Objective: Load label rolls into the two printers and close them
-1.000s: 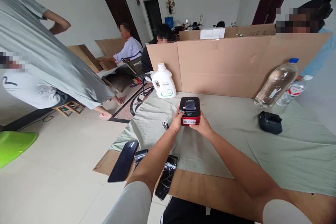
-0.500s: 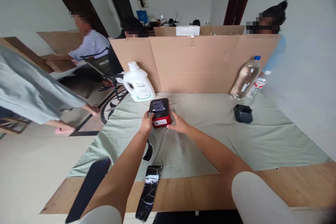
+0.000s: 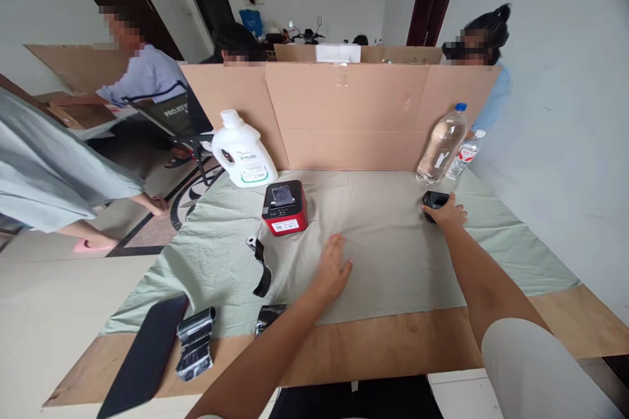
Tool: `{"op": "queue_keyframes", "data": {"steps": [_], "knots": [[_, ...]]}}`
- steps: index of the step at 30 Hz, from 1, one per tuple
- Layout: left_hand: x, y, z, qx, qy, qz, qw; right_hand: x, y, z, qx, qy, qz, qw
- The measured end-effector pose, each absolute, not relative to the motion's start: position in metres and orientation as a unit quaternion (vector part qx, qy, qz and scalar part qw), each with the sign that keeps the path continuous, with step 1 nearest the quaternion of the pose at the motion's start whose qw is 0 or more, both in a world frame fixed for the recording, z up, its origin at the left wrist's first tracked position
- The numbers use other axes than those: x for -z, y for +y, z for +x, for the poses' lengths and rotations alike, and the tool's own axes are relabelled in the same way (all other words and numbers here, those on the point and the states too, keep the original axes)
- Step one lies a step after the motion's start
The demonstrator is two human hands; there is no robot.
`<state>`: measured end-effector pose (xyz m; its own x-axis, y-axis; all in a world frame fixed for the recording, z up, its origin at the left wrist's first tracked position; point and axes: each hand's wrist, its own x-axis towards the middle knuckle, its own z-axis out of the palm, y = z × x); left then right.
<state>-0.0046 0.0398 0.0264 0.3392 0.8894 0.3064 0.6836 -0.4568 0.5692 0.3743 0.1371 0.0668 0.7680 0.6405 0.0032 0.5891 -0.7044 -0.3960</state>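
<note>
Right hand point(image 3: 446, 213) is lying on small black plastic device point(image 3: 432, 200), fingers draped over it, grip unclear. Left hand point(image 3: 333, 270) is resting flat w/ fingers spread on pale green cloth point(image 3: 393, 242), holding nothing.

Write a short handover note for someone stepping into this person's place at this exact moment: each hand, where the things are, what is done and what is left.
Left hand: open, flat on the green cloth, holding nothing.
Right hand: stretched out to the right, on the small black device near the clear water bottle; no firm grip shows yet.
Red and black box: upright on the cloth in front of the white jug, both hands off it.
Black strip lies on the cloth left of the left hand.
Done: the box is set down. Left: the black device is not yet lifted.
</note>
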Motion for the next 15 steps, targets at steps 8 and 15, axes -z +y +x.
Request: {"op": "queue_keyframes", "data": {"steps": [8,15], "knots": [[-0.004,0.011,0.009,-0.043,0.403,0.908,0.106,-0.064,0.119,0.357,-0.086,-0.333,-0.909,0.238],[-0.012,0.007,0.007,-0.079,0.402,0.905,0.111,-0.055,0.048,0.270,-0.094,-0.520,-0.780,0.333]]}}
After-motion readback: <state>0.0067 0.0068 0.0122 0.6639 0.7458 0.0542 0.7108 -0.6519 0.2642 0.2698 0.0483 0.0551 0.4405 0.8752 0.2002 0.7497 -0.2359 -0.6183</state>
